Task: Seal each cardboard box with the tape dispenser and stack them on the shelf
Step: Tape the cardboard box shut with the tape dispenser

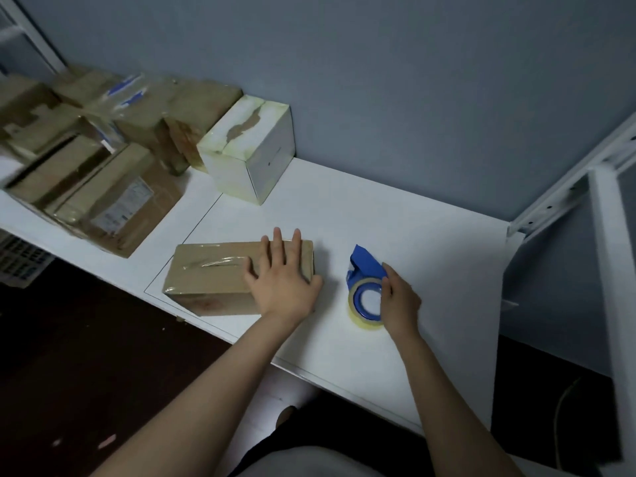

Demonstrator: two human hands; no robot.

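1. Box: brown cardboard, clear tape along its top. I see it lying flat near the front edge of the table, just left of centre.
2. Left hand: palm down on the box's right end, fingers straight and spread. It grips nothing.
3. Dispenser: blue, with a roll of clear tape. It stands on the table at 3 o'clock from the box, near it but apart.
4. Right hand: fingers curled round the dispenser's right side, holding it.
5. White box: at 12 o'clock from the box, by the wall. Its top seam is torn.
6. Pile: brown boxes at 10 o'clock, blurred.
7. Shelf frame: white metal, far out at 3 o'clock.
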